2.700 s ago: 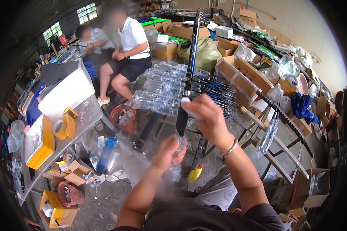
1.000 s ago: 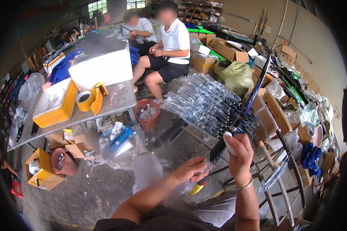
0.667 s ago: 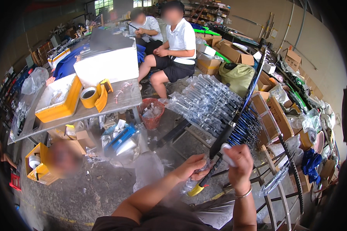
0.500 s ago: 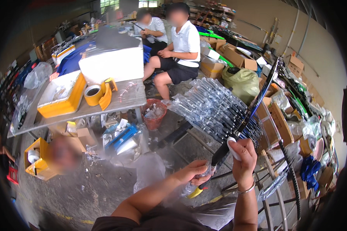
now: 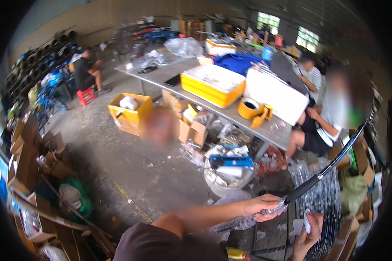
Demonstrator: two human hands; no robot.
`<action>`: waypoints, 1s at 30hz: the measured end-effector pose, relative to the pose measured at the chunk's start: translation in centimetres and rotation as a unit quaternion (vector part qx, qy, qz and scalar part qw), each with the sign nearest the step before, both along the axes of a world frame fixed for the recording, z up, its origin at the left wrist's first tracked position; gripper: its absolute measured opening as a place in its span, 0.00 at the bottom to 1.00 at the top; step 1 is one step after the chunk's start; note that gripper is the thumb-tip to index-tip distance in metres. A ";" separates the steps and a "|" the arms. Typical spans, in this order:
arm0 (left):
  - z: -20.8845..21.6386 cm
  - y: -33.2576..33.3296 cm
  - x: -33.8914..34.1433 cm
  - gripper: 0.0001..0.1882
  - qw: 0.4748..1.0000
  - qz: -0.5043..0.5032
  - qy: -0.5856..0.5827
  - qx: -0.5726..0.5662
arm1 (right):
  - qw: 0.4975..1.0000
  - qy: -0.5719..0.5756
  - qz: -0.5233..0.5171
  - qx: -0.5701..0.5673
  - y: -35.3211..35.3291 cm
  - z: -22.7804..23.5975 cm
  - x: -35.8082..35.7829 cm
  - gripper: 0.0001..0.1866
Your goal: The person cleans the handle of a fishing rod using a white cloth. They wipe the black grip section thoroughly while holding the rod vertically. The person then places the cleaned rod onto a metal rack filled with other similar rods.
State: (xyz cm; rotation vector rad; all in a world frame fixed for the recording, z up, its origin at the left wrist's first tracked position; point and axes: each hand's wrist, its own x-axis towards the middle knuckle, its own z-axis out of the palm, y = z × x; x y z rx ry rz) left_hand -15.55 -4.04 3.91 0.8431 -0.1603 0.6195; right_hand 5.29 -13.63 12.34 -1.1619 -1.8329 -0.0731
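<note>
A fishing rod (image 5: 305, 187) with a black grip and a slim dark blank slants up to the right in front of me. My left hand (image 5: 262, 206) is closed around its lower end, where a clear plastic sleeve (image 5: 239, 224) covers it and trails toward my lap. Below the grip, apart from the rod, my right hand (image 5: 314, 231) pinches a folded white cloth (image 5: 307, 220). Beneath both, at the right, lies a row of rods in clear plastic (image 5: 314, 180). A yellow-handled tool (image 5: 237, 254) shows at the lower edge.
Ahead stands a grey table (image 5: 159, 81) bearing a yellow-sided foam box (image 5: 213, 96), a roll of yellow tape (image 5: 249, 108) and a white foam block (image 5: 272, 96). Two people sit at the right, another (image 5: 88, 71) far left. Cartons (image 5: 28, 163) line the left; a white sack (image 5: 222, 179) sits below the table.
My view has swung left. The right hand with the white cloth has come away from the rod and dropped below it. My left hand still grips the rod's sleeved end.
</note>
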 end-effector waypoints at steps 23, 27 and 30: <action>0.6 -1.3 -7.9 0.19 0.985 0.168 0.029 0.001 | 0.992 0.013 0.121 -0.016 5.2 -2.4 -3.1 0.15; -0.2 -0.8 -8.7 0.25 0.981 0.178 0.081 -0.015 | 0.985 0.108 0.130 -0.024 4.4 -2.4 -4.0 0.12; 0.2 -1.0 -6.5 0.23 0.987 0.134 0.085 -0.035 | 0.980 0.125 0.144 -0.059 3.9 -2.6 -2.1 0.16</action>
